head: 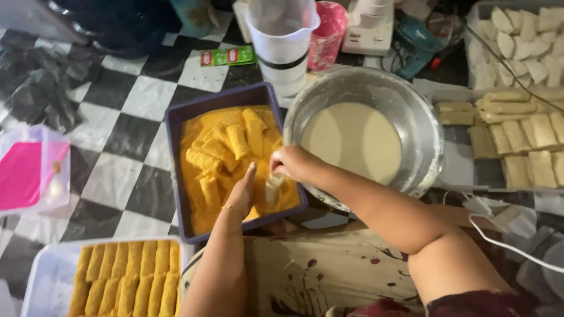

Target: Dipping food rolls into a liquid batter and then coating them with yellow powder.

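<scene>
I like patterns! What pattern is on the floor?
Black and white checks on the floor, seen best in the head view.

only packaging i can spot: a flat green sachet strip with red label patches [228,56], lying on the checkered floor by the clear plastic jug [282,41].

A clear measuring jug [282,41] stands behind the metal bowl [423,126]; a pink-lidded box [29,173] lies far left; pale uncoated rolls [517,141] fill the right trays

Pale battered roll [273,186] (wet), upright-ish, over crumb tray [176,126]
</scene>
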